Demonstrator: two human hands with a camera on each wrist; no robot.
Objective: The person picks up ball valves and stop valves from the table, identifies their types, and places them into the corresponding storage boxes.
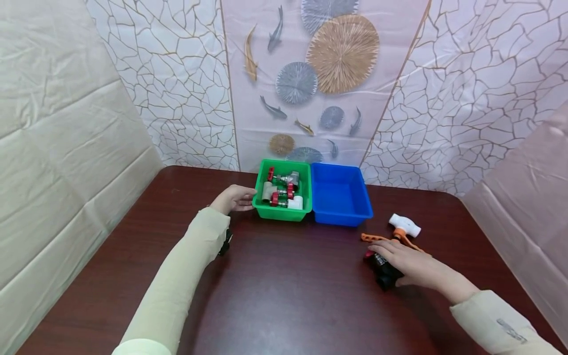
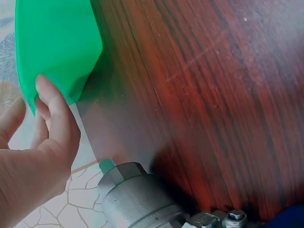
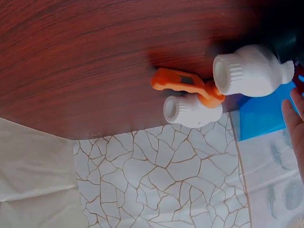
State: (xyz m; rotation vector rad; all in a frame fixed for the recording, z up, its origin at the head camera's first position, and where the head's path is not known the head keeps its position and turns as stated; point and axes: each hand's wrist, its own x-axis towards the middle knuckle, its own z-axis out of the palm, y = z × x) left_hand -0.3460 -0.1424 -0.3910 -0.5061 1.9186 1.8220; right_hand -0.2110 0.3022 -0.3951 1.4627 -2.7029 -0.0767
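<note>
In the head view my left hand [image 1: 235, 198] grips the left rim of a green bin [image 1: 259, 212]. The left wrist view has the thumb on the outer wall and another finger at the rim. Inside the bin lie several valves [image 1: 280, 191] with red handles and pipe ends. My right hand [image 1: 412, 264] lies over a black valve [image 1: 385, 276] with a red part, its fingers fairly straight. Just beyond it are orange handles [image 1: 370, 237] and a white valve [image 1: 406, 225]. The right wrist view has another white valve [image 3: 251, 71] closer. The right thumb's contact is mostly hidden.
A blue bin [image 1: 341, 217] stands right beside the green one at the back of the brown table [image 1: 275, 286]. In the left wrist view a grey metal fitting [image 2: 137, 194] sits near the left hand. Patterned cloth [image 1: 191, 84] hangs behind the table.
</note>
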